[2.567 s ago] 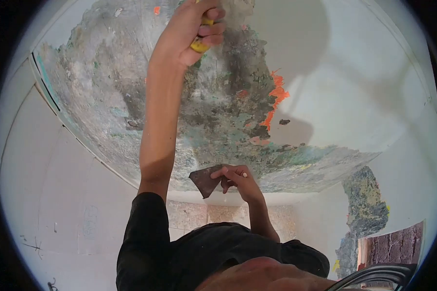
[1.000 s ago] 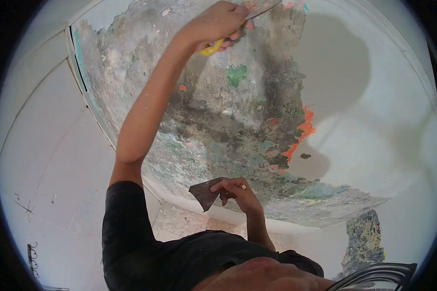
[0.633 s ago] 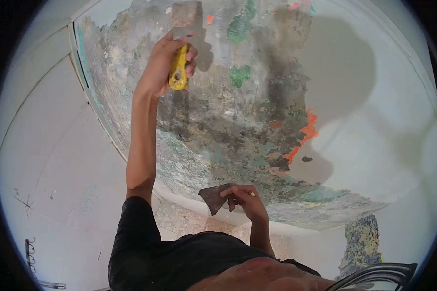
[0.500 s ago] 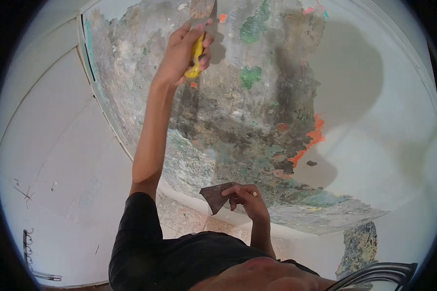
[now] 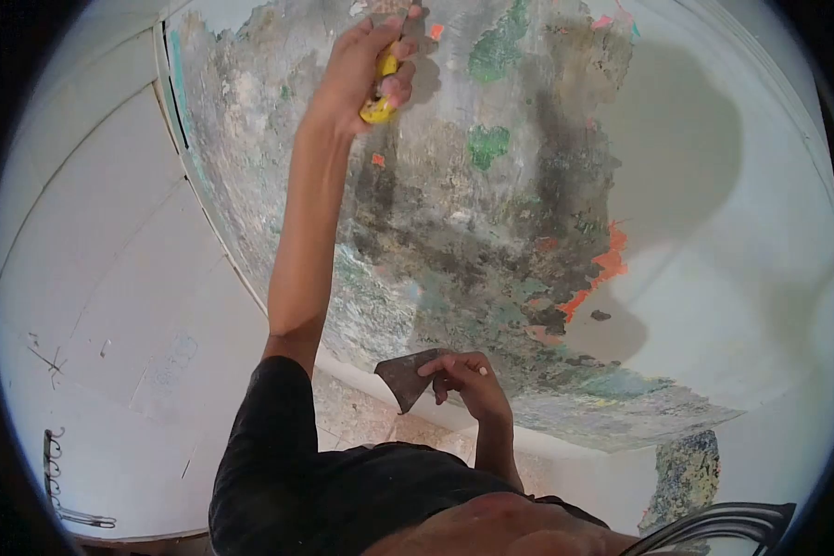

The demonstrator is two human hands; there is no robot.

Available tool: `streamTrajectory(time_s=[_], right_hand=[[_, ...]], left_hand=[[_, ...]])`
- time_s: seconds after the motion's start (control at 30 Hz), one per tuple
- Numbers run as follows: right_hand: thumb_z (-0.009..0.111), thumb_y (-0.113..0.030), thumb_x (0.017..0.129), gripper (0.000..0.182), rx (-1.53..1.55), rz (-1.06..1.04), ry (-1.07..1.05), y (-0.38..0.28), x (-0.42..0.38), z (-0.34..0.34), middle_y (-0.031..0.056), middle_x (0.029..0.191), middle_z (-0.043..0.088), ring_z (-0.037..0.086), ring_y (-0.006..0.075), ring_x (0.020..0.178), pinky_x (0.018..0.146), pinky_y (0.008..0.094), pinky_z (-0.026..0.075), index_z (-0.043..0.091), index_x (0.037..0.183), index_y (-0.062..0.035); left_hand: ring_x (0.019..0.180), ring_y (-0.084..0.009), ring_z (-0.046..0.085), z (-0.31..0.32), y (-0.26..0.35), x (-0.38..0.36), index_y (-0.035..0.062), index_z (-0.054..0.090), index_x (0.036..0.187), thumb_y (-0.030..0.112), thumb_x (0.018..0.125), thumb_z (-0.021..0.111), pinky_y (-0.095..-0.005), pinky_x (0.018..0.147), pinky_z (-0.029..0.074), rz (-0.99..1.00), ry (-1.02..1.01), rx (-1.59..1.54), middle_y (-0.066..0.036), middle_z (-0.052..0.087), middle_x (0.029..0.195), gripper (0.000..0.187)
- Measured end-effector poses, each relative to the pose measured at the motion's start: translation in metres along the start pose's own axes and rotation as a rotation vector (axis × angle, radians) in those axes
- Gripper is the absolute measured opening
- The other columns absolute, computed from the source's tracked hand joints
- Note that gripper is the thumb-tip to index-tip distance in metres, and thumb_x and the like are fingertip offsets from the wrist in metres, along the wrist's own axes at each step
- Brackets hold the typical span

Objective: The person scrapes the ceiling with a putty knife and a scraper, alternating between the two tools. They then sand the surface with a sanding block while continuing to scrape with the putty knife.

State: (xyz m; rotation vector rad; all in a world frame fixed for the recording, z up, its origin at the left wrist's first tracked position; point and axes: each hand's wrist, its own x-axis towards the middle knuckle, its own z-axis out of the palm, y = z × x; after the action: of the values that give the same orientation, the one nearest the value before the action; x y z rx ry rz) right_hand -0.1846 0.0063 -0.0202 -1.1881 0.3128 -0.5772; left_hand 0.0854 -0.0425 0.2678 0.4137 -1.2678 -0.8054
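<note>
High on a patchy, stripped wall point(image 5: 500, 204), my left hand point(image 5: 357, 74) is wrapped round the yellow handle point(image 5: 377, 112) of a scraper. The scraper's blade lies at the frame's top edge, mostly hidden by my fingers and cut off. Lower down, my right hand point(image 5: 468, 380) pinches a thin, dark brown, flat piece point(image 5: 403, 378) with one curled corner, near the foot of the wall. A pale ring or band shows on one of its fingers.
Smooth pale wall surface point(image 5: 769, 241) borders the stripped area on the right. A pale panel with pen marks point(image 5: 102, 278) stands at the left. Tiled floor point(image 5: 343, 408) shows below the wall. Dark curved strands point(image 5: 732, 528) cross the lower right corner.
My left hand and the scraper have moved up and slightly right in the frame, so less of the blade shows. My right hand and its brown piece have hardly shifted.
</note>
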Motion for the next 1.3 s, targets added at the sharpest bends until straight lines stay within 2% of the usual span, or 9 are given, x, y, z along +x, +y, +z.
streamTrajectory(time_s=[0.27, 0.3, 0.37, 0.43, 0.5, 0.53, 0.57, 0.97, 1.3], right_hand=[[0.058, -0.037, 0.097, 0.045, -0.018, -0.003, 0.01, -0.003, -0.002, 0.016, 0.0069, 0.069, 0.063, 0.058, 0.0153, 0.057, 0.054, 0.0289, 0.048, 0.072, 0.096, 0.0056], [0.057, -0.035, 0.097, 0.043, -0.018, -0.011, -0.012, -0.005, 0.001, 0.015, 0.0065, 0.07, 0.064, 0.058, 0.0143, 0.058, 0.054, 0.0284, 0.048, 0.072, 0.097, 0.0047], [0.057, -0.032, 0.098, 0.038, -0.006, -0.001, -0.054, -0.003, -0.003, 0.017, 0.0058, 0.074, 0.065, 0.057, 0.0124, 0.059, 0.056, 0.0274, 0.048, 0.073, 0.099, 0.0027], [0.057, -0.034, 0.098, 0.043, -0.012, -0.027, -0.041, -0.004, -0.006, 0.018, 0.0076, 0.071, 0.064, 0.059, 0.0144, 0.058, 0.055, 0.0286, 0.049, 0.072, 0.097, 0.0058], [0.057, -0.036, 0.097, 0.045, -0.011, -0.042, -0.013, -0.003, -0.011, 0.019, 0.0089, 0.07, 0.064, 0.059, 0.0155, 0.058, 0.054, 0.0294, 0.049, 0.071, 0.096, 0.0075], [0.057, -0.036, 0.097, 0.045, -0.014, -0.044, -0.002, -0.004, -0.011, 0.016, 0.0093, 0.071, 0.064, 0.06, 0.0156, 0.058, 0.054, 0.0294, 0.049, 0.071, 0.097, 0.0077], [0.057, -0.035, 0.097, 0.045, -0.013, -0.032, 0.011, -0.002, -0.013, 0.016, 0.0098, 0.072, 0.065, 0.06, 0.0158, 0.058, 0.054, 0.0295, 0.049, 0.071, 0.097, 0.0079], [0.058, -0.028, 0.098, 0.035, 0.06, -0.019, -0.093, -0.003, -0.002, 0.022, 0.0073, 0.08, 0.068, 0.058, 0.0121, 0.06, 0.056, 0.0269, 0.049, 0.073, 0.099, 0.003], [0.057, -0.031, 0.098, 0.039, 0.096, 0.01, -0.057, -0.002, 0.002, 0.008, 0.0092, 0.081, 0.068, 0.058, 0.0125, 0.06, 0.055, 0.0275, 0.05, 0.072, 0.098, 0.0051]], left_hand=[[0.041, -0.003, 0.038, -0.017, 0.009, 0.019, 0.007, 0.054, 0.123, 0.021, 0.105, 0.043, -0.017, 0.036, 0.037, -0.017, -0.049, 0.001, 0.003, 0.048, 0.072, 0.026], [0.04, -0.0044, 0.038, -0.009, 0.012, 0.019, 0.0078, 0.054, 0.104, 0.025, 0.104, 0.044, -0.0194, 0.034, 0.035, -0.033, 0.011, 0.032, 0.004, 0.046, 0.064, 0.02], [0.036, -0.0073, 0.037, 0.01, 0.011, 0.007, 0.0093, 0.052, 0.068, 0.032, 0.103, 0.046, -0.0243, 0.032, 0.031, -0.081, 0.152, 0.092, 0.004, 0.04, 0.048, 0.042], [0.037, -0.0062, 0.038, -0.003, 0.019, 0.002, 0.0095, 0.051, 0.072, 0.024, 0.103, 0.044, -0.022, 0.031, 0.031, -0.082, 0.144, 0.055, 0.003, 0.042, 0.051, 0.034], [0.038, -0.0047, 0.039, -0.009, 0.018, 0.002, 0.0087, 0.052, 0.091, 0.021, 0.103, 0.043, -0.0193, 0.032, 0.033, -0.068, 0.076, 0.053, 0.003, 0.045, 0.058, 0.019], [0.039, -0.0037, 0.039, -0.011, 0.017, 0.005, 0.0079, 0.053, 0.108, 0.021, 0.104, 0.043, -0.0178, 0.033, 0.035, -0.04, 0.017, 0.074, 0.004, 0.047, 0.064, 0.017], [0.04, -0.0026, 0.039, -0.015, 0.014, 0.002, 0.0071, 0.054, 0.125, 0.022, 0.104, 0.044, -0.0162, 0.035, 0.037, -0.023, -0.031, 0.092, 0.004, 0.049, 0.07, 0.027], [0.039, -0.0019, 0.037, -0.045, 0.015, -0.009, 0.0065, 0.053, 0.13, 0.026, 0.104, 0.048, -0.0166, 0.032, 0.034, -0.06, -0.028, 0.253, 0.004, 0.045, 0.069, 0.033], [0.038, -0.0003, 0.036, -0.058, 0.035, 0.006, 0.002, 0.05, 0.131, 0.028, 0.104, 0.047, -0.0148, 0.032, 0.034, -0.059, -0.058, 0.328, 0.005, 0.043, 0.068, 0.038]])
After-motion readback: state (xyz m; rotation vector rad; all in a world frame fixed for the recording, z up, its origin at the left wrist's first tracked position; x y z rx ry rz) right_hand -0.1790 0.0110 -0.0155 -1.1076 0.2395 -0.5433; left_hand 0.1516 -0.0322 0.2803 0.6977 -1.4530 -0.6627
